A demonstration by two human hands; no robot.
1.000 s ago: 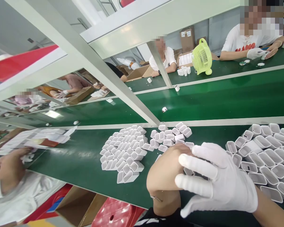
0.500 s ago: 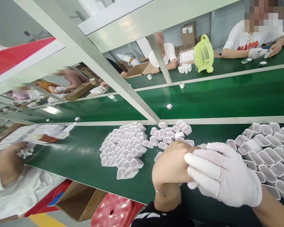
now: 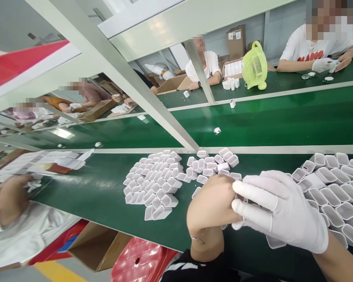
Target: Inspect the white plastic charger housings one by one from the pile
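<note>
My bare left hand [image 3: 211, 203] is curled with its back towards me at the near edge of the green table [image 3: 100, 196]; its fingers are hidden. My right hand [image 3: 285, 215], in a white glove, lies with its fingers stretched across the knuckles of the left hand. Just beyond both hands stands a small cluster of white plastic shells [image 3: 211, 164]. A tight block of the same shells [image 3: 155, 184] sits to the left, and a large pile of shells [image 3: 335, 184] to the right, touching the gloved hand's far side.
A green conveyor belt [image 3: 282, 121] runs beyond the table and carries single white parts. A slanted metal frame post [image 3: 153, 105] crosses the view. Co-workers sit opposite beside a yellow-green fan [image 3: 254, 64]. Another person's hand [image 3: 8, 199] is at the left. A red stool [image 3: 141, 262] and a cardboard box [image 3: 106, 246] stand below.
My gloved right hand slid a little to the right along the left hand, and its fingers straightened. The loose parts on the belt drifted to the right.
</note>
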